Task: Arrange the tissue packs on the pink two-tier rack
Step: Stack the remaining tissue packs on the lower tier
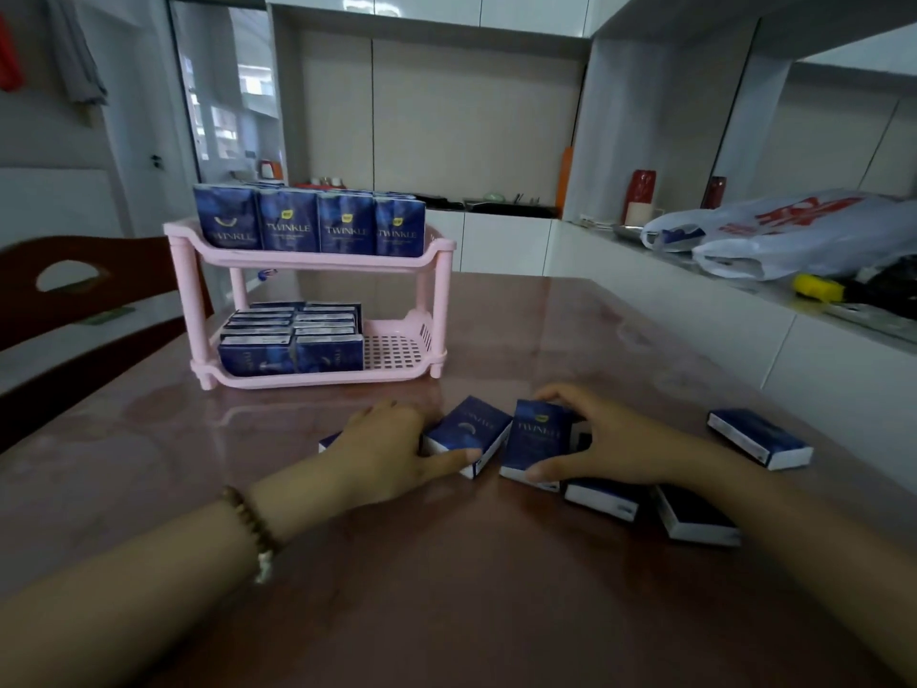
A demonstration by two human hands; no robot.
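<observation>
The pink two-tier rack (436,255) stands on the brown table (446,588). Its top tier holds a row of upright blue tissue packs (290,221). On the left side of the bottom tier lie several more packs (293,340); the right side is bare. My left hand (392,449) grips one loose pack (466,432) lying flat on the table. My right hand (615,439) holds another pack (536,437), tilted up on its edge. Three other loose packs lie near my right forearm: one far right (759,437), two close by (603,499) (694,521).
A dark wooden chair (89,290) stands left of the rack. White plastic bags (794,230) and a yellow-handled tool (818,288) lie on the white counter at right, beside red canisters (642,183).
</observation>
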